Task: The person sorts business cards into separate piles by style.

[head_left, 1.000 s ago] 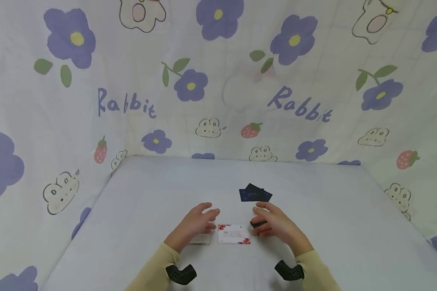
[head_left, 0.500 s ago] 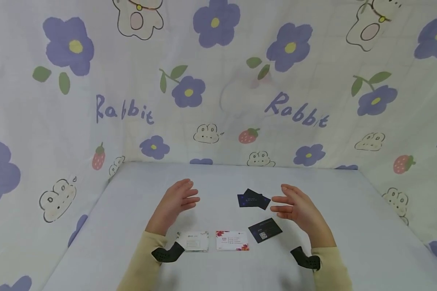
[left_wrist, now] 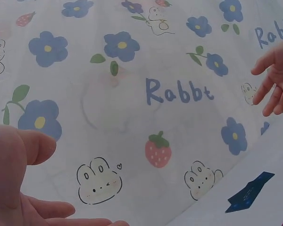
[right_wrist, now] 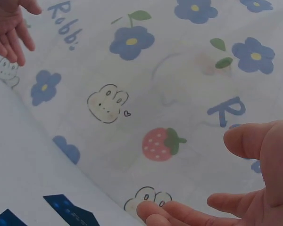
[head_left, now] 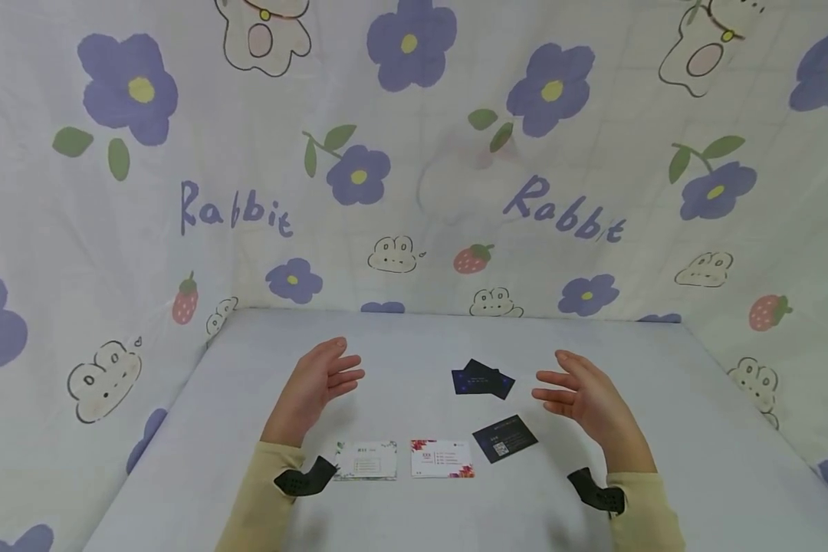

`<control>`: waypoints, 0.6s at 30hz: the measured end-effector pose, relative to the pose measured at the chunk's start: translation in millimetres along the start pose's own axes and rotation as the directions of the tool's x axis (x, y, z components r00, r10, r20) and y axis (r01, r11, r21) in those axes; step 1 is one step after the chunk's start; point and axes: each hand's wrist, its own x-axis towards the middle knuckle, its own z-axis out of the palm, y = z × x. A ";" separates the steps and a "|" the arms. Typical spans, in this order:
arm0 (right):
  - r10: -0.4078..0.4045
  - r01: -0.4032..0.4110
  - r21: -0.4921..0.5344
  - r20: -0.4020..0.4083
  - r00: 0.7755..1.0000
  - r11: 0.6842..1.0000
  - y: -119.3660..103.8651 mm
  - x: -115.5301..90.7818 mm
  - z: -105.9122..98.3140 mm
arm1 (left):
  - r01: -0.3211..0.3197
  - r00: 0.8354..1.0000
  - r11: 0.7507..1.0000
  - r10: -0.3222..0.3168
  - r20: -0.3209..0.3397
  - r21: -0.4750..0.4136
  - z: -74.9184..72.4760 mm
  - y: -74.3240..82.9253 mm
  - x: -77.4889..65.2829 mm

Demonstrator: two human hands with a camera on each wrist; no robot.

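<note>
My left hand [head_left: 314, 383] hovers over the table's left part with relaxed fingers and holds nothing. Just below it lies a white business card with green leaf corners [head_left: 366, 460], perhaps on top of others. Beside that card is a white one with red flowers [head_left: 442, 458]. A dark card with a QR code [head_left: 505, 438] lies tilted to its right. Farther back, dark cards [head_left: 481, 379] overlap in a small fan. My right hand [head_left: 586, 395], also holding nothing, is raised to the right of the dark cards, palm facing inward, its fingers [right_wrist: 179, 214] loosely spread.
A white table [head_left: 414, 521] bears all the cards. Behind it and at both sides hangs a white cloth [head_left: 441, 207] printed with flowers, rabbits and strawberries. Each wrist carries a black strap-like device [head_left: 307, 477].
Both hands have moved up and apart, away from the cards. The tilted dark card, partly hidden under the right hand before, and the green-leaf card now show. The view has tipped slightly upward.
</note>
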 end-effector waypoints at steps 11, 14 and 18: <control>-0.007 0.006 0.012 0.011 1.000 1.000 3.6 0.9 -1.0 | -0.006 1.000 1.000 0.006 0.005 0.004 1.2 0.2 -3.1; -0.006 0.006 0.011 0.012 1.000 1.000 3.9 1.0 -1.1 | -0.002 1.000 1.000 0.002 0.007 0.002 1.5 -1.4 -1.8; -0.009 0.009 0.012 0.020 1.000 1.000 3.9 0.2 -0.2 | -0.003 1.000 1.000 0.003 0.006 0.005 2.7 -3.2 -0.9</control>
